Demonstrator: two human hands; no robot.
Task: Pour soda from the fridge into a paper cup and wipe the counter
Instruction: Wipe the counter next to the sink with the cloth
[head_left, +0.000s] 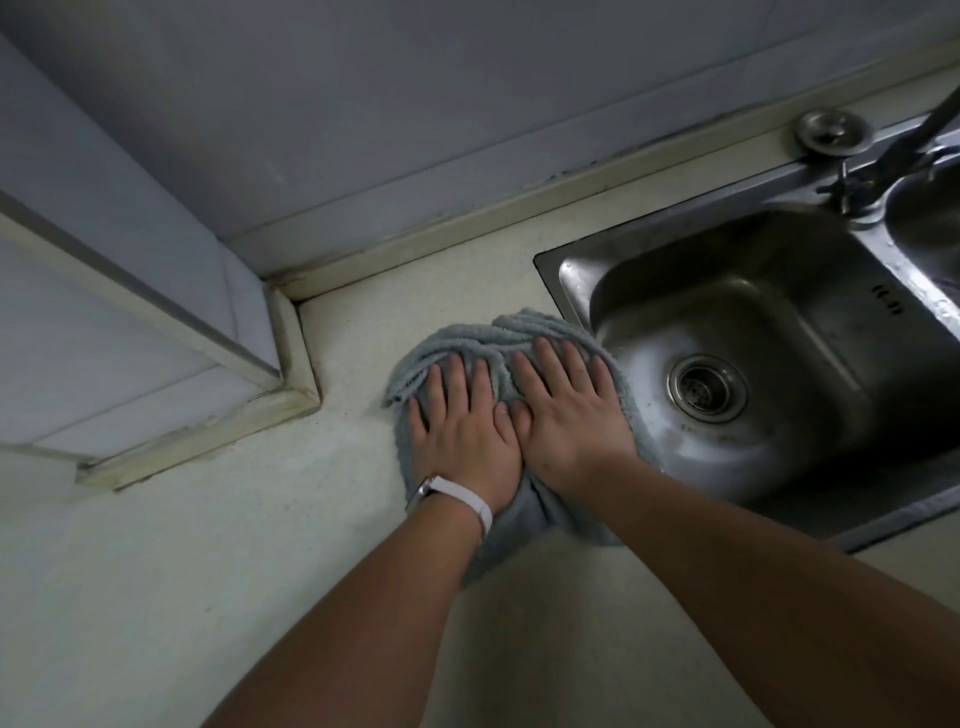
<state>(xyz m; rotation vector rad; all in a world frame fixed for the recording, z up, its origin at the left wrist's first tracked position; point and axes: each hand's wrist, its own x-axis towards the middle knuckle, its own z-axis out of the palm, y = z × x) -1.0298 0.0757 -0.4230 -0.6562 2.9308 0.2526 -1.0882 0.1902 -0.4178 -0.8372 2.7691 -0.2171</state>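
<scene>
Left hand (465, 428) and right hand (569, 410) both lie flat, fingers straight and slightly spread, palms pressing down on a grey cloth (488, 343). Thumbs touch side by side at the middle. Left wrist wears a white watch band (462, 493). Cloth is bunched on the pale counter (208, 545), under both palms, its folds sticking out past the fingertips toward the wall; its right edge is at the rim of the steel sink (571, 275). Sink basin holds only a round drain strainer (706, 387), some wet sheen around it. A metal plug (832, 130) sits on the sink's back ledge, beside the tap (883, 156).
</scene>
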